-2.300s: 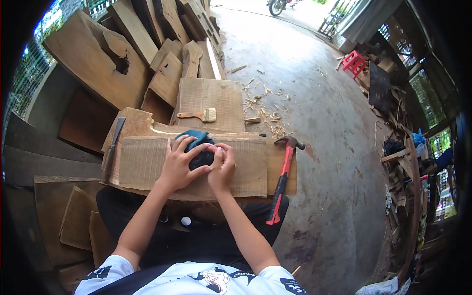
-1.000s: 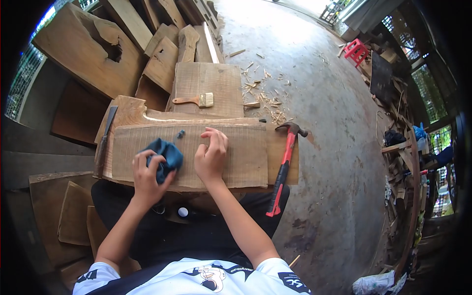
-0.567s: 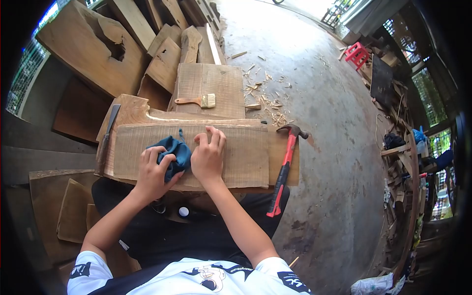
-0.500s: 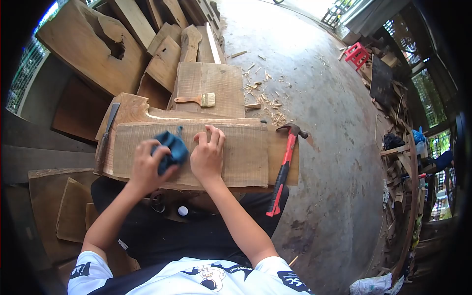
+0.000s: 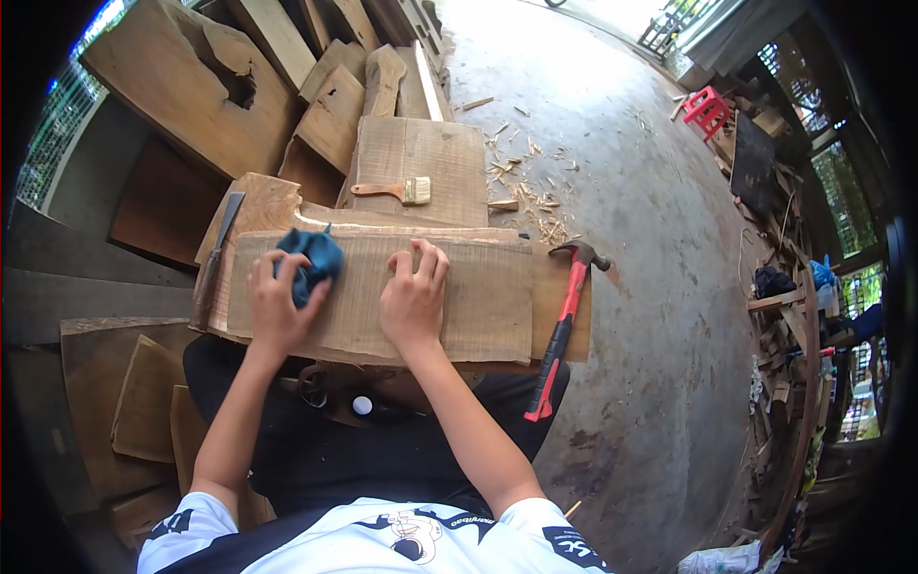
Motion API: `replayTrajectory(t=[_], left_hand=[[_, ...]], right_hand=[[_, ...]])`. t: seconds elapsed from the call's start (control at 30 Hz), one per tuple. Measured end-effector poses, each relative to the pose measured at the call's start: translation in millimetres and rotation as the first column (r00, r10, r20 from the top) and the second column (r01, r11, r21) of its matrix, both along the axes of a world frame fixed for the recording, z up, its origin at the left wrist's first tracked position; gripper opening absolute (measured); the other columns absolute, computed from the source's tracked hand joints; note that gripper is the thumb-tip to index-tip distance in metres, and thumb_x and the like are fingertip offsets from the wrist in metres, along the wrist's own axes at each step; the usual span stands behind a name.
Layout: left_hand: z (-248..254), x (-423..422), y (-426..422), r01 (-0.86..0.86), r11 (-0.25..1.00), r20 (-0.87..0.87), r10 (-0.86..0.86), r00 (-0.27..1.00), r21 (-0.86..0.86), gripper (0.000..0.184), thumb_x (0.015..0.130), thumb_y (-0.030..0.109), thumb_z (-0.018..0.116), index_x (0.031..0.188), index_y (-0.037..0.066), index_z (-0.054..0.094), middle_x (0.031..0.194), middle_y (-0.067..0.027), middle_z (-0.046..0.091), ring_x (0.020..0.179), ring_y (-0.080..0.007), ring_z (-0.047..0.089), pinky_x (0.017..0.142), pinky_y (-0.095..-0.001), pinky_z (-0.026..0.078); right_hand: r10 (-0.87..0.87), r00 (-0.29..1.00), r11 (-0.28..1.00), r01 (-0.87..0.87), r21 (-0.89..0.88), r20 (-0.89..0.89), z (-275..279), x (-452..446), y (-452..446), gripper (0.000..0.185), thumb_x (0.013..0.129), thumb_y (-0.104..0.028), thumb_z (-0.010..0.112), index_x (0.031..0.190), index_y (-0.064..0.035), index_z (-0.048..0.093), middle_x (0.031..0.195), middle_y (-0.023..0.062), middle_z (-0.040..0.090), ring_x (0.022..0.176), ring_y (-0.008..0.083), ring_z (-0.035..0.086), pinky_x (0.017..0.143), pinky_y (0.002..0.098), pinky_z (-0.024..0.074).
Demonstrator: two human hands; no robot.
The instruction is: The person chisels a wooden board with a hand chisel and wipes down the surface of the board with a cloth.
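Observation:
A crumpled blue cloth [image 5: 316,260] is gripped in my left hand [image 5: 277,311], pressed on the left part of a flat wooden board [image 5: 488,301]. My right hand [image 5: 413,301] rests on the middle of the same board, fingers bent and a little apart, holding nothing. A claw hammer [image 5: 566,330] with a red and black handle lies across the board's right end. To the left of my left hand lies a chisel-like tool [image 5: 218,256] with a dark blade. Beyond the board, a paintbrush [image 5: 392,190] lies on another wooden piece [image 5: 445,148].
Large wooden slabs [image 5: 191,86] lean at the back left, with more boards [image 5: 148,397] at the lower left. Wood chips [image 5: 545,206] litter the concrete floor [image 5: 660,287]. A red stool [image 5: 706,112] and scrap wood line the right side. A white cap [image 5: 361,406] shows below the board.
My left hand has moved the cloth left and toward the board's far edge. My right hand stays in about the same place on the board. The view has shifted slightly.

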State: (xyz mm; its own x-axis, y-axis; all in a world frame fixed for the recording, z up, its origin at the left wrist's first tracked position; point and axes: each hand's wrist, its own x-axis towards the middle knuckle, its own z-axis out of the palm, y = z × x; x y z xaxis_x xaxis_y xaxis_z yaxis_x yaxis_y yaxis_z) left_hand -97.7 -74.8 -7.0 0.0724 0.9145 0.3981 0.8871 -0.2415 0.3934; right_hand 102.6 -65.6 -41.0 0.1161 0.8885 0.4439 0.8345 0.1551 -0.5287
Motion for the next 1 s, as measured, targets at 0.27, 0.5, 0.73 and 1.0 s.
replayTrajectory(t=[0.27,0.5,0.73,1.0], left_hand=[[12,-1,-27,0.299,0.954,-0.107,-0.298,0.948,-0.007,0.037,0.082,0.028,0.084,0.109,0.012,0.064,0.119,-0.0167,0.056,0.113,-0.0374,0.054,0.096,-0.0485,0.043],[1,2,-4,-0.016,1.0,-0.034,0.016,0.999,-0.01,0.036,0.086,0.029,0.08,0.112,0.011,0.064,0.118,-0.018,0.056,0.114,-0.0379,0.053,0.099,-0.0507,0.041],[0,-16,7,0.005,1.0,-0.017,-0.005,1.0,0.016,0.035,0.084,0.029,0.082,0.112,0.013,0.066,0.118,-0.0167,0.058,0.115,-0.0369,0.055,0.098,-0.0483,0.043],[6,-28,-17,0.2,0.98,-0.102,-0.201,0.974,-0.022,0.043,0.083,0.032,0.083,0.115,0.013,0.065,0.122,-0.0176,0.056,0.118,-0.0391,0.054,0.101,-0.0483,0.043]], right_hand=[[0.006,1.0,1.0,-0.006,-0.024,0.031,6,0,-1,0.016,0.087,-0.003,0.062,0.103,-0.0047,0.065,0.135,0.0203,0.053,0.134,0.0389,0.043,0.116,0.0473,0.0377],[-0.001,0.999,1.0,0.002,-0.019,0.048,5,-1,-1,0.015,0.089,-0.004,0.062,0.104,-0.0051,0.065,0.135,0.02,0.053,0.133,0.0388,0.044,0.116,0.0477,0.0376],[0.009,0.999,1.0,-0.009,-0.007,0.049,2,-2,-1,0.014,0.09,-0.004,0.062,0.103,-0.0047,0.066,0.136,0.0199,0.052,0.133,0.0385,0.044,0.115,0.0474,0.0378],[0.009,0.996,0.999,-0.005,-0.048,0.087,7,0,-2,0.013,0.093,-0.007,0.063,0.106,-0.0042,0.066,0.137,0.0197,0.051,0.134,0.0375,0.043,0.116,0.0466,0.0384]])
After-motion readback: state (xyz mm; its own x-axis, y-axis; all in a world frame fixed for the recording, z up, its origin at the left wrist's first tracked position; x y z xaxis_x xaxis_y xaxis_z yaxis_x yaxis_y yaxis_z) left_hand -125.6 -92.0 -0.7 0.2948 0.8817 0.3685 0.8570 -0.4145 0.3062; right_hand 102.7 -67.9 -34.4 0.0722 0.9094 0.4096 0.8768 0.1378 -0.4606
